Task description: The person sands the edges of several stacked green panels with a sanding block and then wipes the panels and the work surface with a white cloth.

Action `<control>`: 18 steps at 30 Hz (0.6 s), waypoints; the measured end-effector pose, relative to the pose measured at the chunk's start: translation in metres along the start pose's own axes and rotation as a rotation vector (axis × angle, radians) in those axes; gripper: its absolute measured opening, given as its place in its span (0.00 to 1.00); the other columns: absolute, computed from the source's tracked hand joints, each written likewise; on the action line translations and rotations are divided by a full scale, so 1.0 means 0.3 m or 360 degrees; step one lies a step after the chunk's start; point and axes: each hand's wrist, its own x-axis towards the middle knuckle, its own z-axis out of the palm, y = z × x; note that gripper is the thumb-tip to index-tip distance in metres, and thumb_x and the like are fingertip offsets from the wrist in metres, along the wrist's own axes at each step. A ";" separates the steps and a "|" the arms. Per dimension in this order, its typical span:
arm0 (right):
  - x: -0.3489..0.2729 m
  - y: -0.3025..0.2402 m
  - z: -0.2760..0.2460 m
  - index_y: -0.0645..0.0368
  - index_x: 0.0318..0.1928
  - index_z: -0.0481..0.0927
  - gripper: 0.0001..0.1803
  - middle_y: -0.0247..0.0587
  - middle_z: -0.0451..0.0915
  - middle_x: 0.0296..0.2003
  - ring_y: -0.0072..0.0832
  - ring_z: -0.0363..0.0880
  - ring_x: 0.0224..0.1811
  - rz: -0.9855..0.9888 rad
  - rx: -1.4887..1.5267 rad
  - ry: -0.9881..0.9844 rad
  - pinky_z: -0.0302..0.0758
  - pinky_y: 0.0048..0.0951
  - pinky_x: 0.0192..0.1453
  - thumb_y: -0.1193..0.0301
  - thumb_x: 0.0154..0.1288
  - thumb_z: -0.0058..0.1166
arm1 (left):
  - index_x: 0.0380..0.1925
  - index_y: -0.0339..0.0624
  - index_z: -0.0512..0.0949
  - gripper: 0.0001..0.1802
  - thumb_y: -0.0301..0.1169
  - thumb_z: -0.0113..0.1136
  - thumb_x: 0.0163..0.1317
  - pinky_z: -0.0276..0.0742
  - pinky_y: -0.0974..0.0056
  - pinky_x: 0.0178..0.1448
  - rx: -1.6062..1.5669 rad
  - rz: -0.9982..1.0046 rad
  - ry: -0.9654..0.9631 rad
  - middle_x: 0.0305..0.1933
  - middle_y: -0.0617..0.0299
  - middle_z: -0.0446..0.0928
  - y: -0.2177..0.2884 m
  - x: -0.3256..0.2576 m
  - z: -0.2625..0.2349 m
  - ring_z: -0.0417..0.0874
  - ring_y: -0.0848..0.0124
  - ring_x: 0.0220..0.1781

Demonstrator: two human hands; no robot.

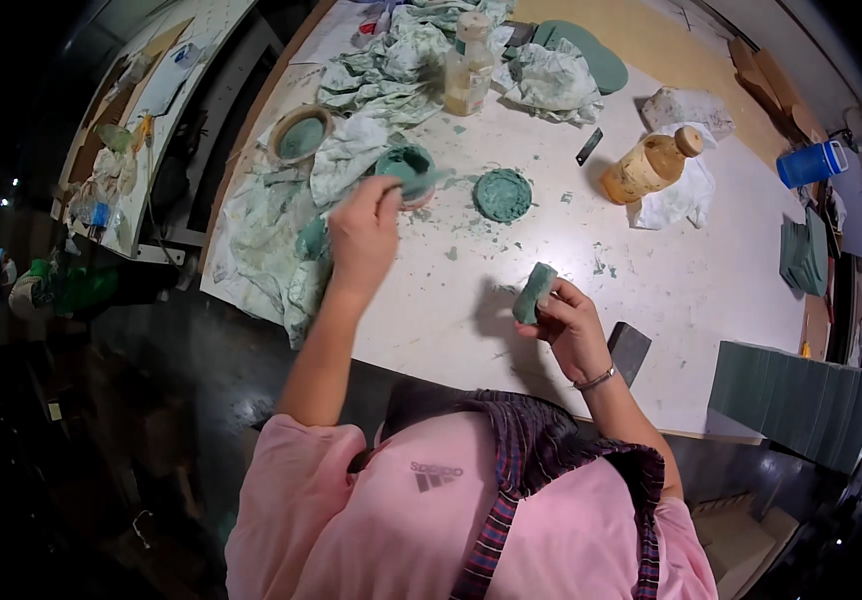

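Observation:
My left hand (363, 238) is closed in a pinch on a thin flat green piece (425, 184), slightly blurred, perhaps a scraper. It is over the rim of a small round tub (396, 163) with green paste inside. My right hand (573, 325) grips a green-coated block (535, 292) between thumb and fingers, raised above the white table. Between the hands, farther back, lies a round lid-like dish (502, 195) heaped with crumbly green paste. A dark flat bar (628, 352) rests beside my right wrist.
Stained cloths (269, 240) cover the table's left side, near a bowl (301, 135) of green material. A clear bottle (468, 70) stands at the back; an amber bottle (651, 165) leans on white cloth at right. Stacked green sheets (791, 400) sit at the right front edge.

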 end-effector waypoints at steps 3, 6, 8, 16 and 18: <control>0.080 -0.005 0.056 0.61 0.46 0.77 0.12 0.37 0.80 0.39 0.26 0.82 0.39 0.0068 -0.0011 -0.0160 0.84 0.29 0.43 0.72 0.63 0.56 | 0.35 0.41 0.80 0.05 0.27 0.61 0.60 0.75 0.58 0.34 0.0267 0.0095 -0.0057 0.31 0.53 0.81 -0.060 0.085 -0.065 0.81 0.55 0.29; 0.142 0.002 0.095 0.64 0.51 0.75 0.15 0.44 0.82 0.42 0.31 0.84 0.41 0.0059 -0.0038 -0.0219 0.84 0.31 0.45 0.74 0.64 0.53 | 0.32 0.46 0.82 0.04 0.31 0.64 0.57 0.74 0.57 0.36 0.0634 -0.0003 -0.0193 0.31 0.60 0.82 -0.084 0.133 -0.054 0.80 0.55 0.30; 0.172 0.006 0.130 0.64 0.51 0.75 0.16 0.44 0.82 0.42 0.31 0.84 0.41 0.0091 -0.0051 -0.0264 0.84 0.31 0.45 0.74 0.64 0.54 | 0.29 0.50 0.81 0.03 0.32 0.65 0.54 0.74 0.56 0.36 0.0768 0.0342 -0.0051 0.31 0.64 0.78 -0.136 0.144 -0.034 0.79 0.60 0.38; 0.241 -0.025 0.215 0.61 0.51 0.77 0.14 0.38 0.82 0.41 0.26 0.83 0.42 0.0175 -0.0086 -0.0271 0.83 0.28 0.45 0.73 0.65 0.55 | 0.24 0.49 0.82 0.02 0.31 0.66 0.51 0.74 0.56 0.39 0.0826 0.0344 -0.0282 0.30 0.65 0.74 -0.184 0.197 0.010 0.76 0.62 0.42; 0.255 -0.033 0.230 0.60 0.50 0.79 0.14 0.36 0.82 0.41 0.23 0.82 0.42 0.0195 -0.0151 -0.0278 0.82 0.25 0.44 0.72 0.66 0.55 | 0.24 0.49 0.82 0.01 0.31 0.66 0.50 0.74 0.56 0.39 0.0773 0.0361 -0.0391 0.30 0.65 0.74 -0.185 0.202 0.011 0.76 0.62 0.41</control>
